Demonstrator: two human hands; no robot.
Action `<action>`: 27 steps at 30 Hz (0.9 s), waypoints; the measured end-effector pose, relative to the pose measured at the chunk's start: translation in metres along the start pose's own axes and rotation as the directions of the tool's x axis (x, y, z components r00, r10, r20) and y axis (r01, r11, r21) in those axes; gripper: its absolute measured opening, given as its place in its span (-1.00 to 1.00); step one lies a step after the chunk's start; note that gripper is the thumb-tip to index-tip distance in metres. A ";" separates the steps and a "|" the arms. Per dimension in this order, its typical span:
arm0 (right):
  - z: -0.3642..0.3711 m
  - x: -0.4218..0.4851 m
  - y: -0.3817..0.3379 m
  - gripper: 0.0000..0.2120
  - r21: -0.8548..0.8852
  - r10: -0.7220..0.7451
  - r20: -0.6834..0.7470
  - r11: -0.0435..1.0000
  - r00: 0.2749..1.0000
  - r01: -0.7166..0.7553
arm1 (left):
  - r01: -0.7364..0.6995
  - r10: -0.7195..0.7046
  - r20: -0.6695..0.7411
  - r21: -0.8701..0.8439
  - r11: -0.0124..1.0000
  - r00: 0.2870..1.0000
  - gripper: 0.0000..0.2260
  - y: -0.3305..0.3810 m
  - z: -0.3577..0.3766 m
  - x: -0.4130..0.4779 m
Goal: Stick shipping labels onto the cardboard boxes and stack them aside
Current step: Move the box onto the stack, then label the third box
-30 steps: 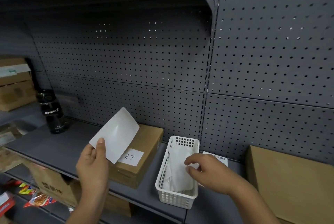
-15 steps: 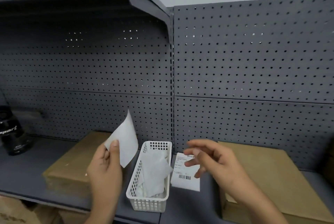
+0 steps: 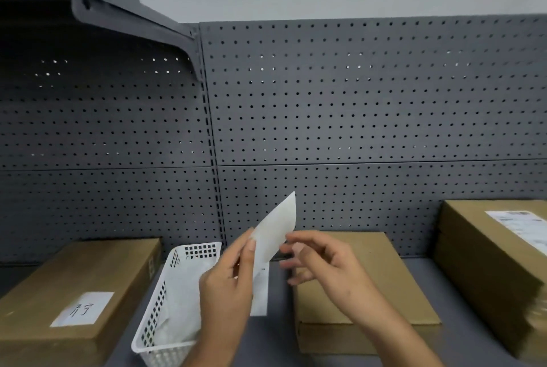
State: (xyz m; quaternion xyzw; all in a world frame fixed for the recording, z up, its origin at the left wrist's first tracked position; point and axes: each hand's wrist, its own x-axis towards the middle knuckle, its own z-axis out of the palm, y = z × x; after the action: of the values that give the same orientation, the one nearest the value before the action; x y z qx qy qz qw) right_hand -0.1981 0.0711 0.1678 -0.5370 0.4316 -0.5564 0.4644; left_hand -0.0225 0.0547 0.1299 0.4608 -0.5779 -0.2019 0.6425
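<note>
White label (image 3: 277, 229) pinched in raised left hand (image 3: 228, 286).

Your left hand (image 3: 228, 286) is raised in front of you, thumb side toward you. It pinches the lower end of a white sheet (image 3: 278, 227), with the thumb laid straight up along the sheet's near face. Your left forearm (image 3: 213, 346) rises steeply from the bottom edge of view. Your right hand (image 3: 325, 266) sits just beside the left at about the same height, fingers loosely spread, slightly bent and holding nothing. Its fingertips (image 3: 297, 248) are blurred at the sheet's edge, so contact cannot be told. Your right forearm (image 3: 399, 337) comes in from the lower right.
</note>
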 end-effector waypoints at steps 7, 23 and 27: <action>-0.032 -0.014 -0.016 -0.77 0.075 0.010 -0.139 0.997 0.990 0.001 | -0.418 0.375 0.209 0.236 0.877 0.903 -0.61 -0.014 0.036 -0.021; -0.064 -0.033 -0.001 -0.86 -0.129 -0.058 -0.377 0.992 0.924 0.009 | -0.681 0.568 0.438 0.156 0.715 0.697 -0.59 -0.006 0.064 -0.052; -0.071 -0.034 -0.003 -0.85 -0.131 -0.110 -0.401 0.989 0.909 0.063 | -0.561 0.425 0.523 0.126 0.818 0.738 -0.50 0.000 0.062 -0.059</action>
State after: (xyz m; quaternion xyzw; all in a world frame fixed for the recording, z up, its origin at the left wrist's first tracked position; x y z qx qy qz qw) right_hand -0.2692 0.1040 0.1609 -0.4539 0.5258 -0.6503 0.3076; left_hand -0.0950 0.0786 0.0911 0.3105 -0.8406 -0.0461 0.4415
